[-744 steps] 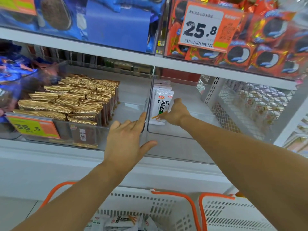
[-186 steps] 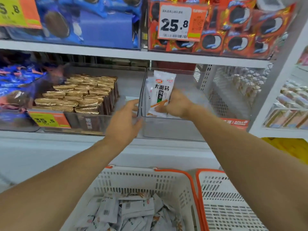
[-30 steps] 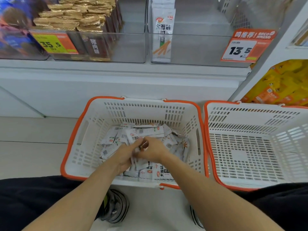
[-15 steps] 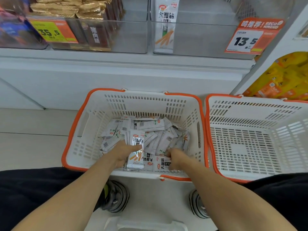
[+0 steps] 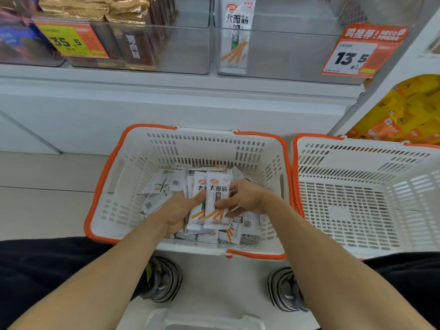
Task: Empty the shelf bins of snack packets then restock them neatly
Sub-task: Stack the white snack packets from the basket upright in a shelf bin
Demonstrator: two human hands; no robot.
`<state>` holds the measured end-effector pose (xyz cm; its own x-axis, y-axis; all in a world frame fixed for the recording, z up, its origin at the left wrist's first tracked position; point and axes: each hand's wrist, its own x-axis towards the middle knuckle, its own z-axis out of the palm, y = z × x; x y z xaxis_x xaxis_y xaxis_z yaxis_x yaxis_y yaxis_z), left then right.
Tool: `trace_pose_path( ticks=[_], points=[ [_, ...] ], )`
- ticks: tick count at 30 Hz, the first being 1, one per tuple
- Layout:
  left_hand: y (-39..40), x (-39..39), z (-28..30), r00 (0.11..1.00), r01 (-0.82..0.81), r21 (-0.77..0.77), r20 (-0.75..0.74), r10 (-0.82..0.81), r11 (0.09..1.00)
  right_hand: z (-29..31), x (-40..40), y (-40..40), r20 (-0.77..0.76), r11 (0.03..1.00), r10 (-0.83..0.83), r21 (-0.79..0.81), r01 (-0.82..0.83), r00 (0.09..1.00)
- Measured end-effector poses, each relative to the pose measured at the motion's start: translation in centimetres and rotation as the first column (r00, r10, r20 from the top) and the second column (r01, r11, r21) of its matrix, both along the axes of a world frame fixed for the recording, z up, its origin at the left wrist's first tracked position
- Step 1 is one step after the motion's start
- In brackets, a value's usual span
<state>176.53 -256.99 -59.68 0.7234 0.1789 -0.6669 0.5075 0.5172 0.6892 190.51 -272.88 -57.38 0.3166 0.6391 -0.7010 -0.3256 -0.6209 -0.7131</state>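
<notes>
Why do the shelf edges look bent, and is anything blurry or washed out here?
Head view: the wide lens bows the white shelf ledge and splays the baskets. The packets held by the hands read sharp; the gold packs at top left are smeared. Light is even, shadows soft; the clear bin front looks hazy.

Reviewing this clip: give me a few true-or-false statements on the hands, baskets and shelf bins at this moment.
1. Both hands, left hand and right hand, hold upright white snack packets. True.
2. The right-hand orange-rimmed white basket is full of packets. False: no packets show in it.
3. The clear shelf bin by the 13.5 price tag shows a white packet at its front. True.
4. The loose packets lie on the floor. False: they lie in the left-hand white basket.
</notes>
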Motion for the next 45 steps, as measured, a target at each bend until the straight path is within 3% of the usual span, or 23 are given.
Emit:
trace_pose_path(
  ticks=[3,6,9,11,15,18,21,25,29,33,36,39,41,45],
  points=[
    [-0.4,0.1,0.5,0.992,0.125,0.086,-0.034,-0.123,0.988,-1.5,-2.1,0.3,-0.061,0.995,-0.098,0.029,0.1,0.993],
    [1.3,-0.4,-1.0,0.992,0.071,0.18,-0.118,-0.05,0.981,-3.1,-2.8,-0.2,-0.101,0.995,-0.104,-0.011,0.104,0.989],
    [3.0,-1.1,-1.8,0.98,0.09,0.345,-0.2,-0.02,0.934,-4.8,-2.8,-1.1,0.1,0.959,0.108,-0.274,-0.077,0.989],
    [3.5,-1.4,-1.9,0.974,0.098,0.385,-0.225,-0.01,0.918,-5.9,-3.4,-1.4,0.261,0.887,0.229,-0.453,-0.09,0.938],
    [3.2,-1.8,-1.7,0.965,0.122,0.382,-0.26,-0.021,0.916,-7.2,-4.9,-1.6,0.401,0.858,0.231,-0.513,0.008,0.886],
    [2.4,-1.8,-2.1,0.957,0.16,0.349,-0.286,-0.058,0.923,-7.6,-5.2,-1.4,0.424,0.841,0.276,-0.541,-0.004,0.862],
    [1.9,-1.7,-2.1,0.96,0.166,0.349,-0.271,-0.071,0.922,-8.0,-4.8,-1.6,0.367,0.848,0.217,-0.53,0.012,0.904],
    [2.6,-1.4,-2.5,0.958,0.15,0.336,-0.281,-0.053,0.93,-6.8,-3.1,-1.6,0.264,0.8,0.295,-0.593,-0.086,0.918],
    [2.6,-0.8,-2.2,0.965,0.089,0.327,-0.263,0.0,0.941,-1.9,0.8,-0.6,0.027,0.856,0.111,-0.511,-0.082,0.993],
    [1.4,0.6,-0.9,0.939,-0.297,0.113,-0.145,0.312,0.948,5.0,4.0,0.4,0.122,0.964,-0.125,-0.22,0.15,0.985],
    [1.1,2.2,1.0,0.917,-0.4,-0.001,-0.013,0.4,0.917,8.3,4.1,1.8,0.126,0.955,-0.292,0.1,0.281,0.948],
    [1.0,3.2,3.7,0.91,-0.389,-0.093,0.113,0.398,0.916,8.6,2.3,3.4,0.159,0.958,-0.256,0.176,0.227,0.954],
    [1.2,3.4,5.1,0.919,-0.349,-0.06,0.171,0.354,0.935,7.9,1.0,4.3,0.204,0.976,-0.179,0.162,0.148,0.962],
    [1.4,3.2,6.6,0.916,-0.352,-0.018,0.199,0.349,0.936,7.9,0.4,5.0,0.43,0.988,0.057,0.102,-0.111,0.901]
  ],
)
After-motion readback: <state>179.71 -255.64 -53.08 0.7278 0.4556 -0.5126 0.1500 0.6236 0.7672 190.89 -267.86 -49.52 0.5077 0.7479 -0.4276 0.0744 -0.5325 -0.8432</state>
